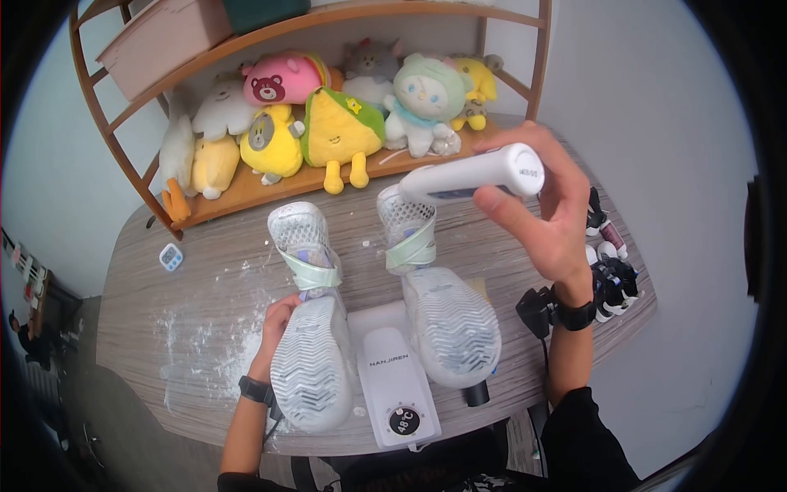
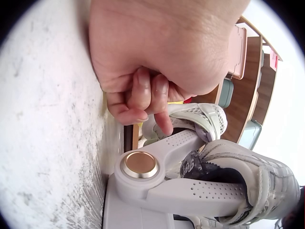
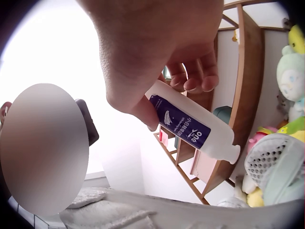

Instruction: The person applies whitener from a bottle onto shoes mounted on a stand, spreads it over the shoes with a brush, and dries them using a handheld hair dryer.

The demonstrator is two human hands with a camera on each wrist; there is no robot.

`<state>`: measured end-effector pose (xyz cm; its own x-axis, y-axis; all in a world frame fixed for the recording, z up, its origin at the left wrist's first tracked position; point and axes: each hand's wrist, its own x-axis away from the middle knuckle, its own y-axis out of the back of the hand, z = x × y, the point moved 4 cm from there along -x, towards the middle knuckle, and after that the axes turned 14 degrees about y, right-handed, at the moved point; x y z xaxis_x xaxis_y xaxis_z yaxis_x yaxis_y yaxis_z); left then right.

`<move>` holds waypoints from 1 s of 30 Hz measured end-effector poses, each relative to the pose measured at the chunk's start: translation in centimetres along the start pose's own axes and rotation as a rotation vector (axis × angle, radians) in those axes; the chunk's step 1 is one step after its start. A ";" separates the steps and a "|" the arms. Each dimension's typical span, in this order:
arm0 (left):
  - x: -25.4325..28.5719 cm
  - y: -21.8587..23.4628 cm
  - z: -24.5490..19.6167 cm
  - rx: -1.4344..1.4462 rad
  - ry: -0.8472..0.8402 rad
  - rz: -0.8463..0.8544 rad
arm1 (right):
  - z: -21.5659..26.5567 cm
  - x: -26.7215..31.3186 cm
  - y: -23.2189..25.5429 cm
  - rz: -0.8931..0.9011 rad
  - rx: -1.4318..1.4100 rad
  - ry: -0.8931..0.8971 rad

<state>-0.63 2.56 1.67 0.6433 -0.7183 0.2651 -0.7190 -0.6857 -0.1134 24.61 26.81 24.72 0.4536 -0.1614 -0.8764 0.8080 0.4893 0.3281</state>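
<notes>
My right hand [image 1: 559, 225] grips a white bottle [image 1: 479, 176] with a navy label between thumb and fingers. The bottle tilts, its neck end close over the mesh toe of the far right white shoe [image 1: 411, 246]. Beside it stands the far left shoe [image 1: 299, 238], also with a pale green strap. Two nearer shoes, the left one [image 1: 311, 361] and the right one [image 1: 453, 328], face me with zigzag soles. A white shoe dryer [image 2: 200, 195] carries shoes on its perforated arms. Low beside the near left shoe, my left hand [image 2: 152, 57] has loosely curled fingers and nothing visible in them.
The dryer's base shows 48°C on a round display [image 1: 404, 421]. White powder [image 1: 238, 353] is spread across the wooden table. Behind stands a shelf with plush toys [image 1: 344, 131]. A small timer [image 1: 170, 257] lies left, a black adapter [image 1: 534, 312] right, and more shoes [image 1: 613, 283] by the right edge.
</notes>
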 end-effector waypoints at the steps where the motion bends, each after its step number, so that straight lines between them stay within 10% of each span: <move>1: 0.0 0.0 0.1 0.013 -0.006 0.003 | -0.1 0.0 -0.1 0.002 -0.001 -0.002; 30: -0.5 0.0 0.3 0.153 0.202 0.150 | 1.2 0.3 -0.4 0.364 0.042 0.091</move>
<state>-0.86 2.90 1.28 0.4562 -0.7857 0.4178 -0.7442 -0.5943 -0.3049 24.89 25.55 24.81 0.6801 0.0945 -0.7270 0.6158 0.4644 0.6365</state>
